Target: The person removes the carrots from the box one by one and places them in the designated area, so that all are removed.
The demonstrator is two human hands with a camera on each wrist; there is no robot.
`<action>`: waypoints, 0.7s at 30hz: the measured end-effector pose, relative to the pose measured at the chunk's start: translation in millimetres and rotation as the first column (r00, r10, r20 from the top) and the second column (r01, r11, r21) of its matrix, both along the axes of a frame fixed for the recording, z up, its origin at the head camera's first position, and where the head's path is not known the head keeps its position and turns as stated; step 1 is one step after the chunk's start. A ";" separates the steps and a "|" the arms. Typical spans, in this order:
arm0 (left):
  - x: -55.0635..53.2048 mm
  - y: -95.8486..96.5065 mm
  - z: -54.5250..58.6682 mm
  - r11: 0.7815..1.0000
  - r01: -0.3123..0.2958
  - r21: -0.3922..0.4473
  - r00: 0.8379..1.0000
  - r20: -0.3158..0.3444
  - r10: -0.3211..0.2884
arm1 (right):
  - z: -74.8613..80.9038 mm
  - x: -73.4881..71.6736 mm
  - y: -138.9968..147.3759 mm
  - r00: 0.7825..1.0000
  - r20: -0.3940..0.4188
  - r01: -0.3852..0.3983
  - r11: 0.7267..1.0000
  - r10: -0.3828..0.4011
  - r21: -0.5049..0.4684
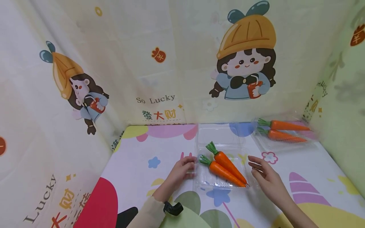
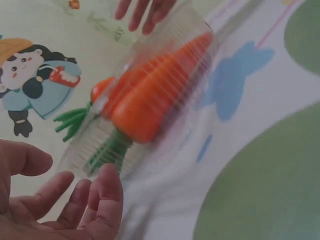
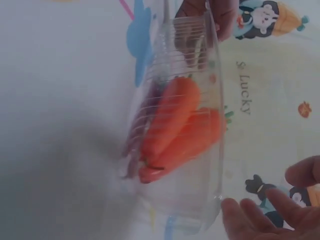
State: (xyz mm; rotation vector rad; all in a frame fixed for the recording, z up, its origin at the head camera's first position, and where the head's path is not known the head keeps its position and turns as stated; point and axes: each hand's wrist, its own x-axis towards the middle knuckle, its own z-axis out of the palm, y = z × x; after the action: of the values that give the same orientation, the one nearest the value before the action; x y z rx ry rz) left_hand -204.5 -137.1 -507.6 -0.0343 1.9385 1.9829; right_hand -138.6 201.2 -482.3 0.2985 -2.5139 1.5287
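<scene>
Two orange carrots with green tops, a rear one [image 1: 229, 163] and a front one [image 1: 225, 173], lie side by side in a clear plastic clamshell box [image 1: 203, 183]. Its lid [image 1: 219, 134] is folded back, away from me. At the box's left wall is my left hand [image 1: 180, 169], fingers loosely bent and fingertips right by the plastic. My right hand [image 1: 266, 177] is off the right side, its fingers spread and nothing in them. In the left wrist view, the thumb [image 2: 30, 159] stands apart from the fingers, and the carrots show through the ribbed wall.
Another clear box [image 1: 265, 142] with two carrots [image 1: 288, 125] stands at the back right, near the side curtain. A printed cloth [image 1: 128, 171] covers the table. Patterned curtains [image 1: 188, 72] rise along the back and both sides. A red shape [image 1: 98, 202] is at the lower left.
</scene>
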 end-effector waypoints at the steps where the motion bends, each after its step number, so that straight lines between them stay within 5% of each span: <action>1: 2.5 -0.2 0.5 1.000 -0.001 0.014 1.000 0.001 0.001 | 2.3 -0.5 -2.5 1.000 0.001 -0.011 1.000 0.011 0.022; 9: 13.1 -3.8 1.3 0.973 -0.001 0.230 0.998 0.068 -0.015 | 14.0 -4.0 -23.9 0.990 0.103 -0.108 0.987 0.096 0.115; 21: 20.6 -1.2 1.8 0.953 -0.056 0.297 0.981 0.194 -0.003 | 12.9 -18.8 -55.4 0.982 0.177 -0.101 0.969 0.061 0.227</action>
State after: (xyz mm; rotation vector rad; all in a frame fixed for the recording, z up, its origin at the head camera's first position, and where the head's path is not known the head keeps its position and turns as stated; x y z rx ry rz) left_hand -183.9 -138.3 -505.8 -0.1676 1.5082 2.1831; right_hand -157.4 145.8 -469.5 0.3205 -2.8559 1.3346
